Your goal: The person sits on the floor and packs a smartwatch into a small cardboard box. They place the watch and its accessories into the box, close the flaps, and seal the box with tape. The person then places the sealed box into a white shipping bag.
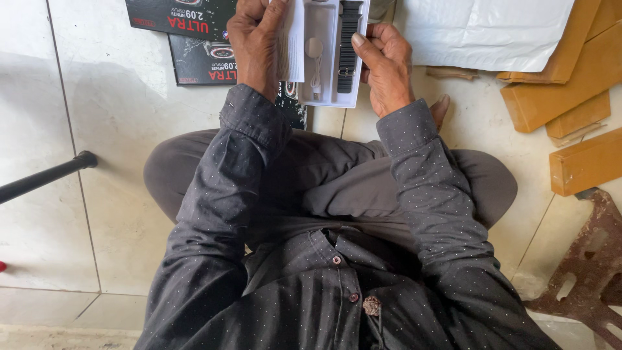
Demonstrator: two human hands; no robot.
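- Two black product boxes [194,39], flat and rectangular with red and white print, lay on the pale tiled floor [110,129] at the upper left of the frame, one overlapping the other, just left of the hands.
- A white padded mailer [483,29], crinkled and unprinted on the visible side, lay at the upper right, partly covering a group of tan cardboard boxes [557,97].
- The tan cardboard boxes were long and narrow, stacked and scattered down the right edge; no labels could be made out on them.
- A black rod [48,175] entered from the left edge; a rusty perforated metal piece [589,266] sat at the lower right.
- A white packaging tray [327,55], open and rectangular, was held at the top centre of the frame, above the lap. It had moulded recesses: a black watch strap [348,45] lay lengthwise in the right recess, and a pale round charger with a cord [315,55] in the middle one.
- A white folded leaflet [293,42] stood against the tray's left side.
- The left hand [256,42] was closed on the leaflet and the tray's left edge, fingers wrapped round the top.
- The right hand [385,65] clasped the tray's right edge, thumb pressed on the rim beside the strap, fingers behind and hidden.
- Both sleeves were dark grey with fine white dots.
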